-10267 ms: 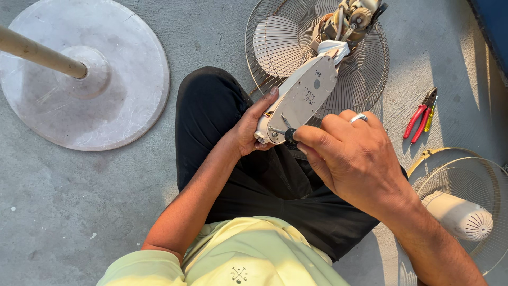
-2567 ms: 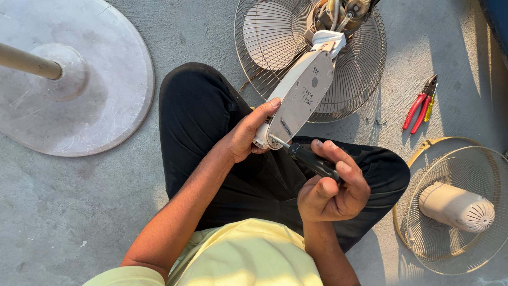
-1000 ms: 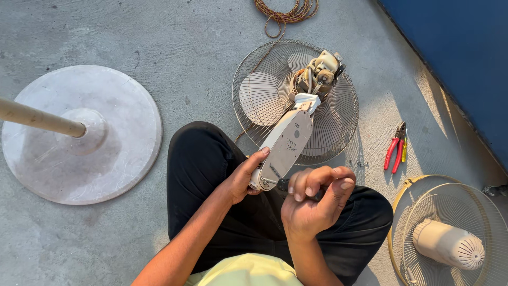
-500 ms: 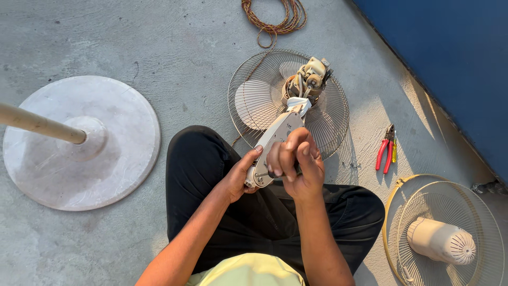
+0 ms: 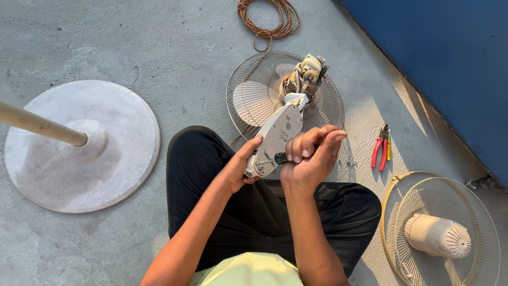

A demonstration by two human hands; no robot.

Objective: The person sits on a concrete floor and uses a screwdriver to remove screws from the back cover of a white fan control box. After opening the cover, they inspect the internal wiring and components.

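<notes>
I sit cross-legged in black trousers on a concrete floor. My left hand (image 5: 239, 168) grips the lower end of a white fan neck housing (image 5: 279, 136), which leans up to a bare fan motor (image 5: 307, 76) lying on a wire fan guard (image 5: 254, 100). My right hand (image 5: 309, 158) is closed around a black-handled screwdriver (image 5: 279, 158), its metal shaft pressed against the housing's lower end.
A round grey fan base with a beige pole (image 5: 79, 145) lies at the left. Red-handled pliers (image 5: 380, 148) lie on the floor at the right, near a second fan guard with a white motor cover (image 5: 438, 235). A coil of brown wire (image 5: 271, 20) lies at the top. A blue wall (image 5: 450, 58) runs along the right.
My right hand has brought the screwdriver from my lap up to the housing and set its tip against the lower end. The view has tilted to show more floor.
</notes>
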